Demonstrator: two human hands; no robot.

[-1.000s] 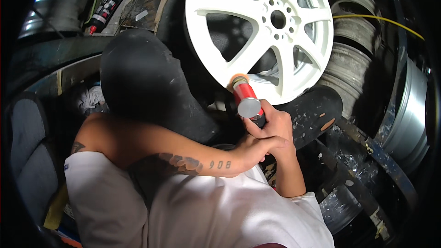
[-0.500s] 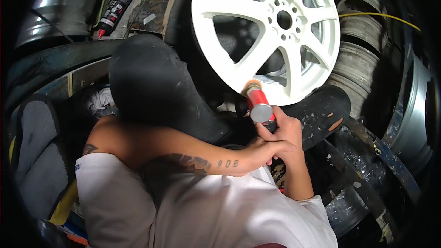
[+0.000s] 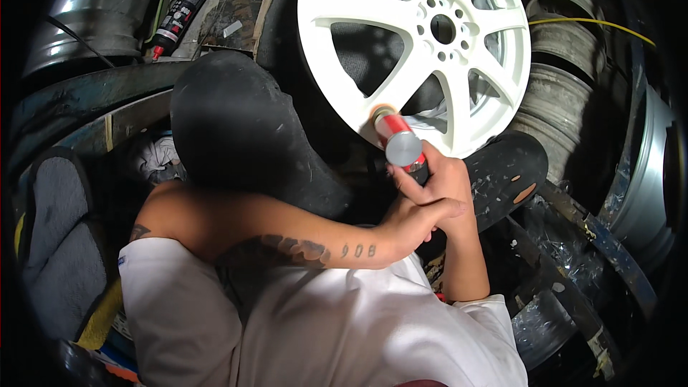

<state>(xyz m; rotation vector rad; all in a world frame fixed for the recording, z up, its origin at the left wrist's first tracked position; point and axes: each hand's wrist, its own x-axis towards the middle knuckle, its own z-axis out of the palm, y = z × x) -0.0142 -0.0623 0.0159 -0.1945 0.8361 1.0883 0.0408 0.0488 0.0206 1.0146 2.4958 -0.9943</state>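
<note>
My right hand (image 3: pixel 446 175) is closed around the dark handle of a small red mini polisher (image 3: pixel 395 129) with a silver round end. The polisher's orange pad (image 3: pixel 382 109) rests on the white alloy wheel (image 3: pixel 358 8), at the lower-left rim near the foot of a spoke. My left hand (image 3: pixel 414 228) wraps round my right wrist, its thumb lying across the top. The wheel is tilted in front of me between my knees, one dark-clad knee (image 3: pixel 229 107) left and the other (image 3: pixel 505 175) right. My fingers partly hide the polisher's grip.
A black bottle with a red tip (image 3: pixel 180 18) lies at the upper left beside a metal drum-like barrel (image 3: pixel 93 14). Stacked bare wheel rims (image 3: pixel 562 50) stand on the right, crossed by a yellow hose (image 3: pixel 595 22). A grey padded slipper-like piece (image 3: pixel 61 201) lies far left.
The polisher and both hands have moved slightly up, with the pad sliding up and left along the wheel's rim. My left hand keeps hold of the right wrist.
</note>
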